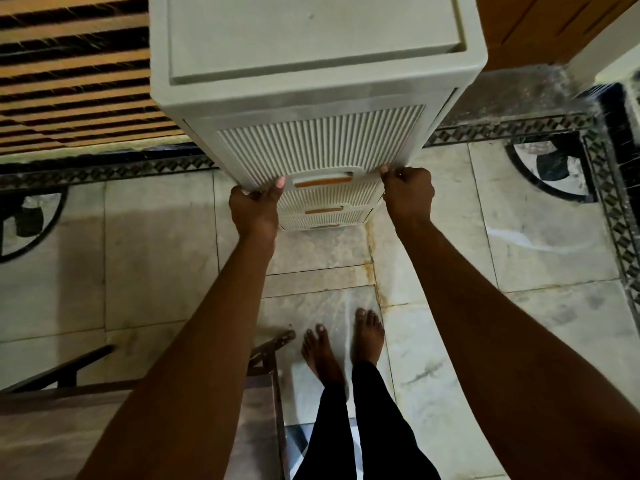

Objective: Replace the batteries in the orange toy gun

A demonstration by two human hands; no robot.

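Right, we are looking straight down a tall pale plastic drawer cabinet (311, 81) that fills the upper middle of the frame, and both hands are on it. The left hand (254, 211) is clenched on the lower left corner of the top drawer (320, 143), thumb lying on the ribbed front, the other fingers (280, 183) curled under the edge. The right hand (408, 194) is clenched too, gripping the lower right corner of that same drawer front, knuckles up toward us. Between the two hands sits the drawer's orange handle (322, 181), untouched. Below it, toward the middle of the frame, the fronts of two more drawers stack down, each with its own orange handle (323, 211), getting smaller with the angle.

Both bare forearms run up from the bottom corners of the frame to the cabinet. Down at lower centre, two bare feet (346, 344) stand on the marble floor (536, 237), with black trousers (363, 427) above them. A dark patterned border (502, 128) runs across the floor behind the cabinet. Upper left, a slatted wooden surface (69, 71); upper right, a wooden panel (536, 26). Lower left, part of a dark wooden frame (266, 355) pokes in.

The orange toy gun is nowhere to be seen in this view, and neither are any batteries.
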